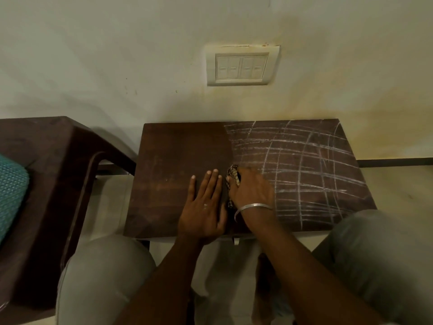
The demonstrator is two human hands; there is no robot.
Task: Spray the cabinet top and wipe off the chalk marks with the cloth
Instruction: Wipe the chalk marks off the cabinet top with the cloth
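Note:
The dark brown cabinet top (168,160) stands against the wall. Its left half is bare of chalk. White chalk marks (304,165) criss-cross its right half. My right hand (253,191) presses a checked cloth (233,175) onto the middle of the top, at the edge of the chalked area; most of the cloth is hidden under the palm. A silver bangle circles that wrist. My left hand (206,205) lies flat with fingers spread on the wiped part, right beside the other hand. No spray bottle is in view.
A brown plastic chair (61,184) with a teal cushion (11,193) stands to the left of the cabinet. A switch plate (242,65) is on the wall above. My knees (105,273) flank the cabinet's front edge.

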